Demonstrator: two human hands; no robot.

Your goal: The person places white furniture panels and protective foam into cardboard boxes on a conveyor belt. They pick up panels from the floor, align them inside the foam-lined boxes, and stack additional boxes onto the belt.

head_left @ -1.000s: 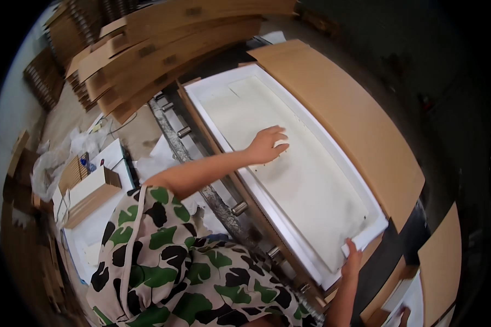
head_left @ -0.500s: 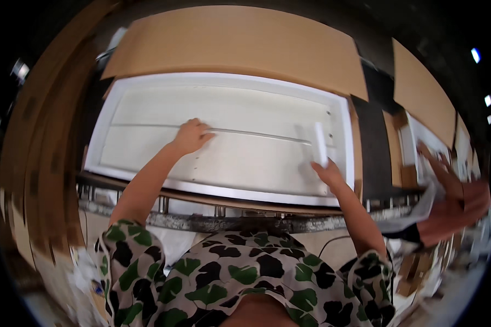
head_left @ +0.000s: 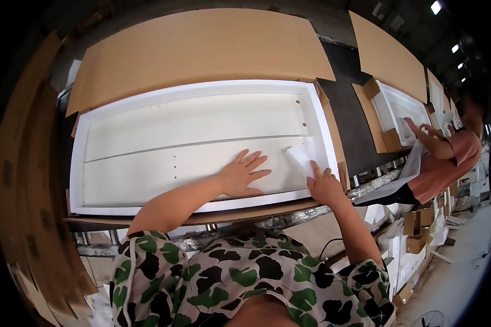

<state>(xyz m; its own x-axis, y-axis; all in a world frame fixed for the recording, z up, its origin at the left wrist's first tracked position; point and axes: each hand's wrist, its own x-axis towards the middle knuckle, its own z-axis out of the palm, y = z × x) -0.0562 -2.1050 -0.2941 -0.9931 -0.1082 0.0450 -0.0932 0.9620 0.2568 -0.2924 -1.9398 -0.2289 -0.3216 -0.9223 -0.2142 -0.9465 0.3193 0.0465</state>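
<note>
My left hand (head_left: 243, 173) lies palm down with spread fingers on the near white panel (head_left: 128, 185) and holds nothing. At the right end of the panels, my right hand (head_left: 326, 188) grips the near end of a small white block (head_left: 300, 159), which looks like foam. The block is tilted, its far end pointing away to the left. A thin seam divides the near panel from the far white panel (head_left: 202, 121), and small holes show in both. White foam edging (head_left: 77, 169) surrounds the panels inside an open cardboard box (head_left: 202, 49).
The box rests on a roller conveyor (head_left: 273, 220) with a dark surface (head_left: 352, 120). To the right, a co-worker (head_left: 447, 163) reaches into another open box (head_left: 368, 120). Stacked brown cardboard (head_left: 33, 180) stands at the left; lighter cartons (head_left: 417, 231) lie at lower right.
My left hand has moved right and nearer along the panels, its fingers now spread flat. The white block in my right hand has tipped from upright to a leftward slant. The view has shifted rightward.
</note>
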